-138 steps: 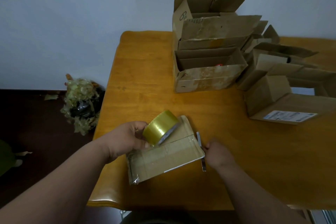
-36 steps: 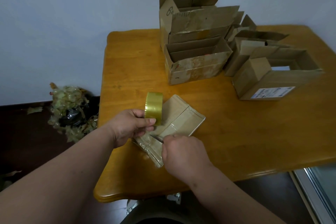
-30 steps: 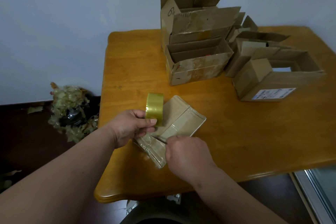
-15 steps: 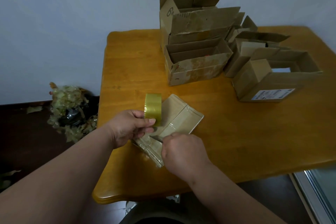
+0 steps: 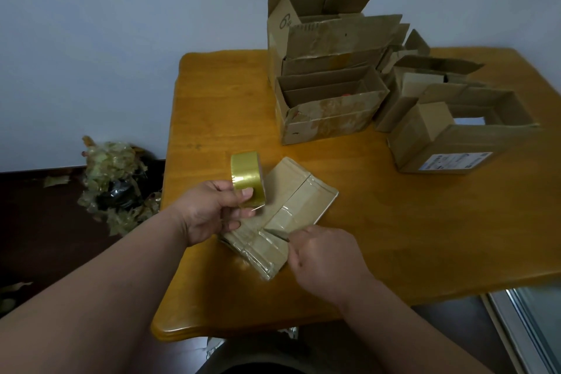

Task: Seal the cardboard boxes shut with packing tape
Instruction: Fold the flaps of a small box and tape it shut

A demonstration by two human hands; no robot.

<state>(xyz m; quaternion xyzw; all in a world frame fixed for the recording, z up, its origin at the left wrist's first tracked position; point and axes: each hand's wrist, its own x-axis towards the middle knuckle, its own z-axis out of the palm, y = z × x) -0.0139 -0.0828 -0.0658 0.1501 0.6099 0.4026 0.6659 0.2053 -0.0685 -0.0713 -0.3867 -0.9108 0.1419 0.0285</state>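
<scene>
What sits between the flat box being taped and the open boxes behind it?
Head view: only bare table between the flat box and open boxes.

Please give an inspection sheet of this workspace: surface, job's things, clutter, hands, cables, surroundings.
Surface: wooden table, boxes on it.
Job's things: flat taped box near the front edge; tape roll held above it; open boxes at the back.
Clutter: crumpled tape pile on the floor, left.
Hands: left hand grips the roll; right hand holds a thin blade on the box.
Cables: nothing seen.
Surroundings: plain wall, dark floor.
</scene>
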